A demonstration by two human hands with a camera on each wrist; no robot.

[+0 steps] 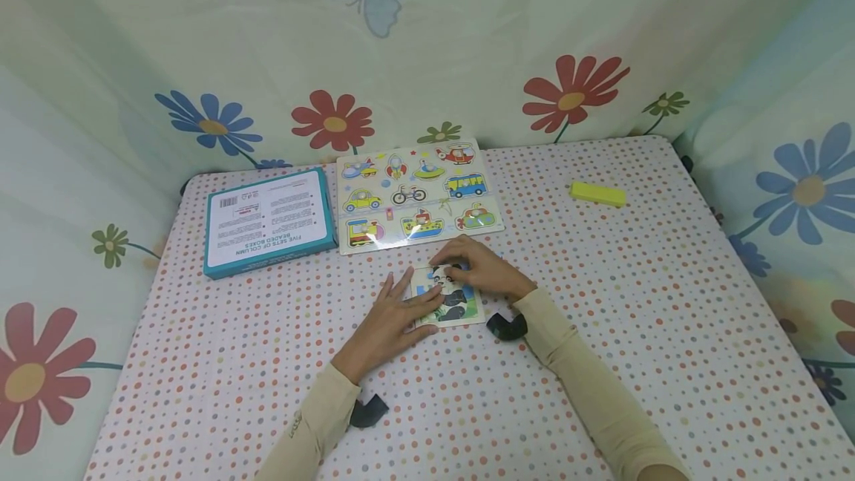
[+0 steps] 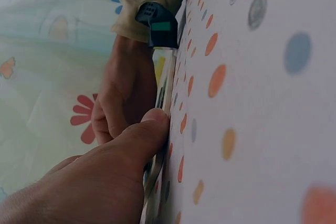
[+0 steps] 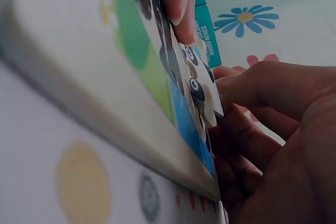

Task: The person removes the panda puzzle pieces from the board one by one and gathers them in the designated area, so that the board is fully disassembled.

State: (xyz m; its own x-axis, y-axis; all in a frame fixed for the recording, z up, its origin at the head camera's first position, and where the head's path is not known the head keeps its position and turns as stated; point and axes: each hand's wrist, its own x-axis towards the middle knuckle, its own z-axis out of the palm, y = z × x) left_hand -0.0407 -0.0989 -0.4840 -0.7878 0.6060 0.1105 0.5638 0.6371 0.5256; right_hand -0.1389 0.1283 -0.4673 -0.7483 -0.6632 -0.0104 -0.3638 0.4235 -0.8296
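Note:
A small panda jigsaw board (image 1: 476, 315) with a pale frame lies on the table between both hands. My left hand (image 1: 390, 321) rests on its left side with fingers spread, fingertips over the panda picture. At the board's top edge, my right hand (image 1: 486, 267) has curled fingers around the panda's face. Seen from the right wrist, a puzzle piece with the panda's eyes (image 3: 209, 95) tilts up from the board, and the right fingers pinch its edge. A left fingertip (image 3: 178, 3) sits right beside that piece. The left thumb (image 2: 155, 121) lies along the board's edge in the left wrist view.
Behind the hands lies a vehicle picture puzzle board (image 1: 434, 205). A teal-edged box (image 1: 267, 221) is at the back left, and a yellow block (image 1: 597, 194) at the back right. Dotted cloth (image 1: 220, 392) covers the table; a flowered curtain (image 1: 461, 43) hangs behind.

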